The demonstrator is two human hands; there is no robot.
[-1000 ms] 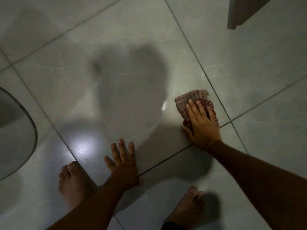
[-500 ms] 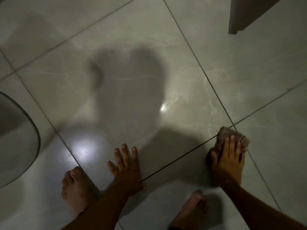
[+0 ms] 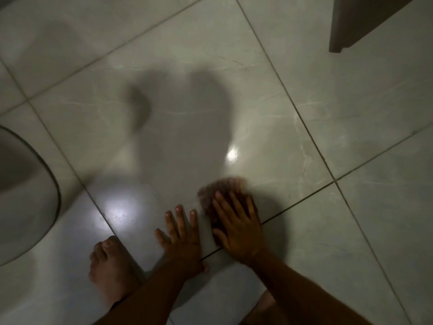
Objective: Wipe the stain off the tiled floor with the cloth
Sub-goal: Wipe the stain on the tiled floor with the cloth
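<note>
My right hand point(image 3: 236, 224) presses flat on a reddish checked cloth point(image 3: 218, 190), blurred with motion, on the pale tiled floor point(image 3: 257, 95). The cloth's far edge shows beyond my fingertips; the rest is hidden under my palm. My left hand point(image 3: 181, 235) lies flat on the tile right beside it, fingers spread, holding nothing. No distinct stain shows; the tile has a wet sheen with a bright glint point(image 3: 232, 154) just beyond the cloth.
My bare left foot point(image 3: 110, 266) stands at the lower left. A rounded grey object point(image 3: 25, 195) fills the left edge. A dark furniture corner point(image 3: 356, 22) hangs at the upper right. My shadow covers the middle tile.
My right hand has swept the cloth from the far right tile joint back and then left, ending next to my left hand. The left hand has stayed planted.
</note>
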